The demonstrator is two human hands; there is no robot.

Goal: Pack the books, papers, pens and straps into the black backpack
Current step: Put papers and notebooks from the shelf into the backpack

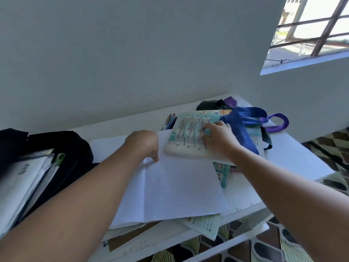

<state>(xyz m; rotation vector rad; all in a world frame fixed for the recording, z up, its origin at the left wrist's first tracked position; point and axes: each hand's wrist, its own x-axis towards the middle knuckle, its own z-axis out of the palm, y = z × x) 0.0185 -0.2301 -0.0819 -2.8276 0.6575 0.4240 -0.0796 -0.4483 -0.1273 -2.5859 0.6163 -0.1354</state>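
The black backpack (71,148) lies open at the left with books and papers (22,182) standing in it. White papers (179,186) lie spread in the middle of the white table (294,157). My left hand (145,144) curls its fingers down onto the papers' far edge. My right hand (219,137) rests with spread fingers on a teal and white book (187,137). Blue and purple straps (245,120) lie over that book's right side. Pens (170,121) lie beyond it.
More teal booklets (204,225) stick out under the papers at the table's front edge. A dark pouch (209,104) sits at the far side near the wall. A window is at the upper right. Patterned floor shows below the table.
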